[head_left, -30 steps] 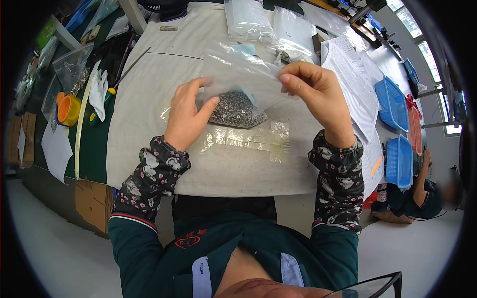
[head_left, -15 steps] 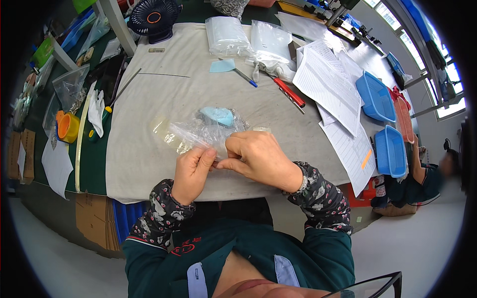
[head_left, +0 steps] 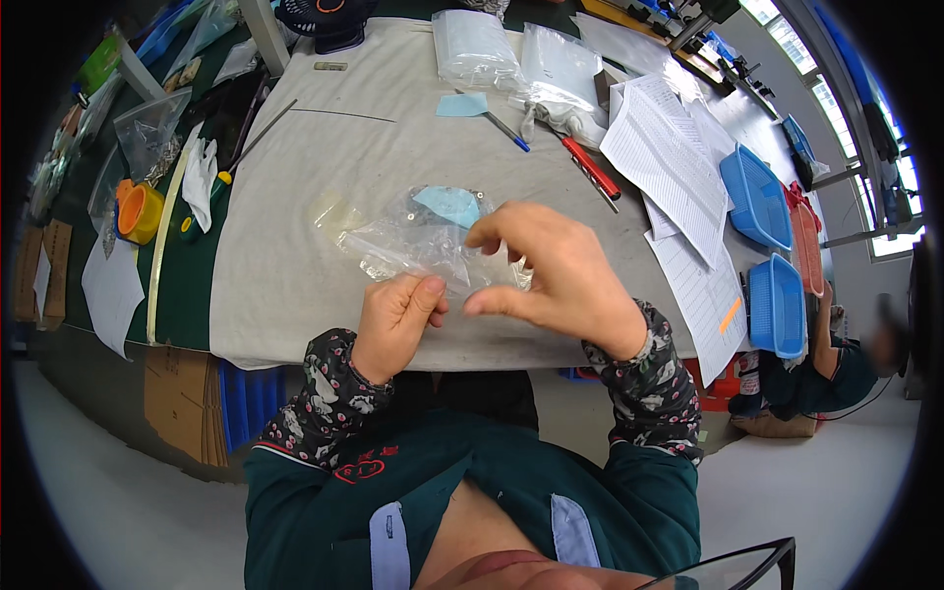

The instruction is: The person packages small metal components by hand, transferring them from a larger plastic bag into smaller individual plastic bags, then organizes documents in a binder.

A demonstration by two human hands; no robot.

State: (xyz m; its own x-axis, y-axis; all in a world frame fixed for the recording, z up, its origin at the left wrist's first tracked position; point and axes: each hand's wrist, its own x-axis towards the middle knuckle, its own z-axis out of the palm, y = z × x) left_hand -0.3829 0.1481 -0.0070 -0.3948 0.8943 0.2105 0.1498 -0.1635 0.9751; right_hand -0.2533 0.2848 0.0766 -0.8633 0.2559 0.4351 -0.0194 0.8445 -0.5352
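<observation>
Head: bag seemingly in left hand

Over there, the left of two side-by-side, head-worn fisheye cameras looks down and forward across the pale grey table, fairly near above the left hand and right hand; the wearer's green shirt spans its lower part.

Red emblem on green shirt
</observation>
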